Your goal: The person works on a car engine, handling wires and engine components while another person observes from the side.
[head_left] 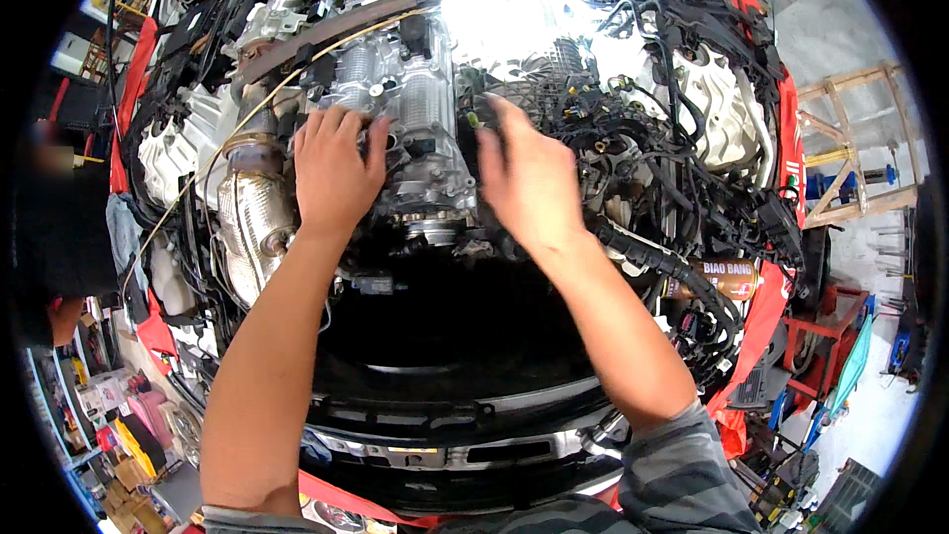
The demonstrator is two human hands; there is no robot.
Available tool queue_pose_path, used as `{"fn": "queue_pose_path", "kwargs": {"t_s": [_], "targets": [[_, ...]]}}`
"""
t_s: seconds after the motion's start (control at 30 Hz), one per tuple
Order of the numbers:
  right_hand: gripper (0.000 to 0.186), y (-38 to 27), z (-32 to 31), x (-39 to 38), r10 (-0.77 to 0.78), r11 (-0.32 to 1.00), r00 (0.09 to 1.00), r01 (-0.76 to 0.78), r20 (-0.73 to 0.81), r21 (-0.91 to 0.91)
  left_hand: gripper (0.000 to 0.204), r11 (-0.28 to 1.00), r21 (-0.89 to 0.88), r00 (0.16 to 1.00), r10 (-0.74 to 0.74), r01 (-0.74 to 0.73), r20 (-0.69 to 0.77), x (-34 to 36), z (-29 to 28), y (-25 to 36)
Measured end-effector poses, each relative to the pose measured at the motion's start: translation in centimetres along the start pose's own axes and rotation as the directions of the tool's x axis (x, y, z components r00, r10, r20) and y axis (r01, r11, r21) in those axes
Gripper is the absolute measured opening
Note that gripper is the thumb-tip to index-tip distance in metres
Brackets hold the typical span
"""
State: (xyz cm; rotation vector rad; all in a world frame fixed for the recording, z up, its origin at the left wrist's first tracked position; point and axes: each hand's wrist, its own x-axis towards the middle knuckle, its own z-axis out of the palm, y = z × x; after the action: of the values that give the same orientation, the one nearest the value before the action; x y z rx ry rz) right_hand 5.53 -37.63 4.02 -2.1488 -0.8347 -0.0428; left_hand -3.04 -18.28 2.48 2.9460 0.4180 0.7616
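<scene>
Below me is a car's engine bay with a grey metal engine (420, 99) in the middle. My left hand (338, 173) rests on the engine's left side, fingers bent over the edge and thumb apart. No object shows in it. My right hand (531, 186) is at the engine's right side, partly blurred. Its index finger and thumb are apart, close to a small green-tipped part (473, 121) and black wiring (593, 114). The other fingers of that hand are mostly hidden. A silver heat-shielded exhaust part (252, 213) sits left of my left forearm.
A long dark bar (386, 15) crosses the far side of the engine, with a yellowish cable (297, 69) beside it. A brown spray can (727, 280) lies at the right. Red covers (791, 143) edge the bay. At the far left stands another person (61, 227).
</scene>
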Motion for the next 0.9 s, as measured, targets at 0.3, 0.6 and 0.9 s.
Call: {"fn": "queue_pose_path", "kwargs": {"t_s": [0.3,0.6,0.9], "targets": [[0.016,-4.4,10.0,1.6,-0.197,0.955,0.974,0.216,-0.111,0.205,0.039,0.794,-0.565,0.973,-0.208,0.227,0.098,-1.1,0.4,-1.7],[0.040,-1.9,6.4,1.9,-0.376,0.835,0.926,0.325,0.030,0.443,0.032,0.651,-0.670,0.904,-0.420,0.357,0.074,-1.2,0.0,-2.3],[0.024,9.5,6.2,6.4,0.050,0.998,0.832,-0.015,0.552,-0.069,0.034,0.738,-0.559,0.891,-0.454,0.378,0.002,-0.5,0.3,-1.2]]}}
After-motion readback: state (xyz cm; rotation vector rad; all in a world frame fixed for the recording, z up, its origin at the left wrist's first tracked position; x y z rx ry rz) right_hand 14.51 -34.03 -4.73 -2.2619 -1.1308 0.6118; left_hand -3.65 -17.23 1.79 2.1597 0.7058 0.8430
